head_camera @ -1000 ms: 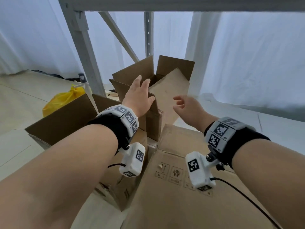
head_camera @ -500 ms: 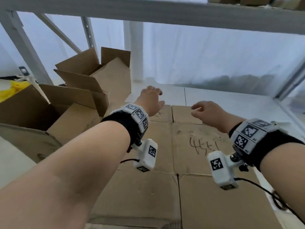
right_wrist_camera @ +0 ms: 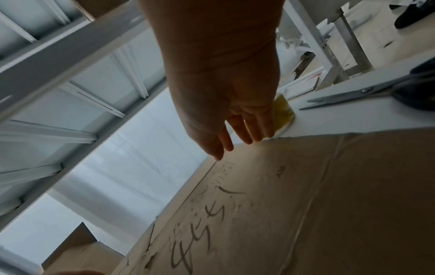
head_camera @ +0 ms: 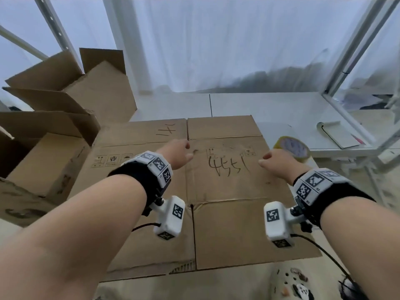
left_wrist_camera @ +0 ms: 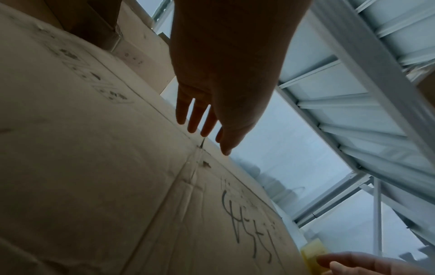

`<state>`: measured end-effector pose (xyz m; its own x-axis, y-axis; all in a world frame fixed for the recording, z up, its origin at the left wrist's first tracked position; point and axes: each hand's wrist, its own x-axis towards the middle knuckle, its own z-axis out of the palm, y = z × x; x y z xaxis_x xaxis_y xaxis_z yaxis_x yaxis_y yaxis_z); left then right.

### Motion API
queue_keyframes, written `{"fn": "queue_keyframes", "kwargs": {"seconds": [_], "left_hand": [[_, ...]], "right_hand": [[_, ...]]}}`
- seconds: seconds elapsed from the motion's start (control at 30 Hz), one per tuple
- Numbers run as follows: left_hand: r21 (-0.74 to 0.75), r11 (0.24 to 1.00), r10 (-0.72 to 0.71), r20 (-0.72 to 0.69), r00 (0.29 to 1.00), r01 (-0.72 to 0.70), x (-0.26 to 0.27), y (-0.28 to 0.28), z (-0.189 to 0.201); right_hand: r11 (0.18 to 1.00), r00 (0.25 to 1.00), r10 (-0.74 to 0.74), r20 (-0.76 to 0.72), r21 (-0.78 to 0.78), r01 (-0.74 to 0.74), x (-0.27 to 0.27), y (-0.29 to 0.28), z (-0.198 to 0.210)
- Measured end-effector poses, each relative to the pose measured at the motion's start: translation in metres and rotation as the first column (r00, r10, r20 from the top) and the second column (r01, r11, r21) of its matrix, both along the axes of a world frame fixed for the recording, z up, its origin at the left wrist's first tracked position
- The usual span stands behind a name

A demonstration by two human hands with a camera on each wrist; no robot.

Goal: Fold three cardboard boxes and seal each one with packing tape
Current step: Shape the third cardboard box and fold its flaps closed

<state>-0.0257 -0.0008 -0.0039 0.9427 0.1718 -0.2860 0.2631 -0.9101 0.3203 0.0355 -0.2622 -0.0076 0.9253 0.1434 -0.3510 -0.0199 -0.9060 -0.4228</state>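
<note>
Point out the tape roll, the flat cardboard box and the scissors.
tape roll [head_camera: 292,148]: head view, its flat upper face.
flat cardboard box [head_camera: 227,187]: head view, right panel below the handwriting.
scissors [right_wrist_camera: 348,96]: right wrist view, the blades.

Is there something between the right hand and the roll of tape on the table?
Nothing visible is in the way. The right hand hangs over the flat cardboard, and the roll of tape lies just beyond its fingers, beside the cardboard's right edge.
</note>
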Motion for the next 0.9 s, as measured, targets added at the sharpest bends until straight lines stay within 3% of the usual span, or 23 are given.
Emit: {"fn": "queue_keyframes", "kwargs": {"seconds": [0.23, 0.47, 0.53, 0.67, 0.9], "left_hand": [[0.187, 0.977, -0.055, -0.244, 0.968, 0.103, 0.014, -0.013, -0.031], [0.153, 0.978, -0.104, -0.226, 0.968, 0.141, -0.001, -0.009, -0.041], [0.124, 0.980, -0.128, -0.223, 0.966, 0.158, -0.012, -0.007, -0.040], [0.206, 0.965, -0.124, -0.182, 0.975, 0.161, -0.029, -0.011, -0.039], [0.242, 0.947, -0.176, -0.165, 0.971, 0.212, -0.075, -0.032, -0.047]], "right_hand": [[0.983, 0.987, -0.123, -0.104, -0.150, 0.107, 0.008, 0.002, -0.029], [0.958, 0.985, -0.165, -0.042, -0.245, 0.150, 0.004, 0.001, -0.031], [0.963, 0.992, -0.115, -0.052, -0.251, 0.099, -0.006, 0.006, -0.028], [0.968, 0.999, -0.027, -0.036, -0.252, 0.017, -0.031, 0.021, -0.025], [0.930, 0.965, -0.246, -0.088, -0.303, 0.210, -0.076, 0.008, -0.036]]}}
